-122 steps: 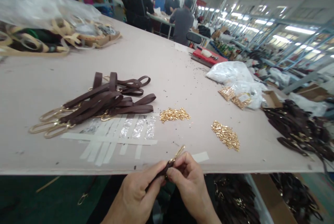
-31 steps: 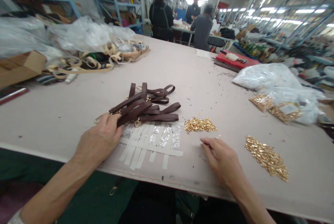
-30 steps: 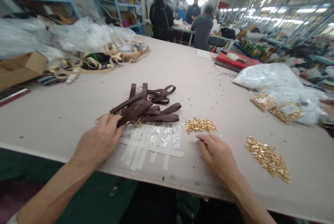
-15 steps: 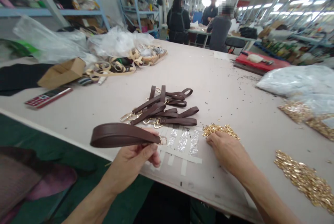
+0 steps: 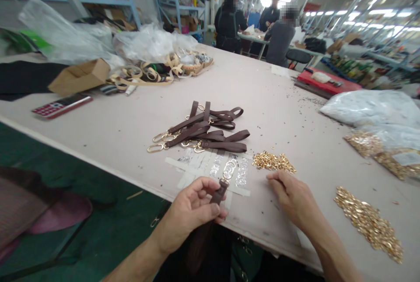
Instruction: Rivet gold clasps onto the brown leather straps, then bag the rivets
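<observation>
The left hand (image 5: 194,207) grips a strap (image 5: 217,195); the right hand (image 5: 294,195), contents unclear, seems mid-pickup beside gold pieces (image 5: 274,162), next needing careful alignment.

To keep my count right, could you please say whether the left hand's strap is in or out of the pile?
Out: the left hand grips the brown strap, and taped tabletop shows between it and the strap pile.

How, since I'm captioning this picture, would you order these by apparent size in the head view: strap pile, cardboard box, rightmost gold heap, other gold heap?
Largest: strap pile
Next, too close to rank: cardboard box and rightmost gold heap, which lies nearer the camera
Smallest: other gold heap
</observation>
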A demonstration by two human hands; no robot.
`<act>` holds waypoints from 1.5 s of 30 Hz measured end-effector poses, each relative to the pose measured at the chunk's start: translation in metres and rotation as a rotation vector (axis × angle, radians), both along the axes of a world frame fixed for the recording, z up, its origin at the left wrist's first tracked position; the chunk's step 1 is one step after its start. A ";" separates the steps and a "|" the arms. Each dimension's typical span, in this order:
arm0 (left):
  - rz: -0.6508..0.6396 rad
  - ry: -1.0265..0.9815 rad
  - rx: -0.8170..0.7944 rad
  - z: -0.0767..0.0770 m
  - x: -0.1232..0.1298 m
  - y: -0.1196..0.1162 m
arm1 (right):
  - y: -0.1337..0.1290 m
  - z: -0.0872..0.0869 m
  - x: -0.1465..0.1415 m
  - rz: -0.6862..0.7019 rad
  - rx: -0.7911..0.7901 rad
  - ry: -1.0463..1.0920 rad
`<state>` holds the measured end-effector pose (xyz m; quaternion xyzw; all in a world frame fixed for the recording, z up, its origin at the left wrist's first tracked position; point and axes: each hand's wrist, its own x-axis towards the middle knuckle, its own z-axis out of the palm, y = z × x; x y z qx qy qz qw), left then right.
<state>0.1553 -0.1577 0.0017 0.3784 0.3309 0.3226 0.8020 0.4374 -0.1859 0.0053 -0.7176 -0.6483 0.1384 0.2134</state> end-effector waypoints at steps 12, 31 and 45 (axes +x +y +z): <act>-0.163 0.452 0.505 0.019 0.029 -0.025 | -0.064 0.007 -0.063 -0.309 -0.063 1.045; -0.157 0.405 0.565 0.020 0.045 -0.049 | -0.093 0.001 -0.084 -0.292 -0.033 1.144; -0.088 0.469 0.743 -0.007 0.045 -0.049 | -0.089 0.008 -0.088 -0.225 0.023 1.051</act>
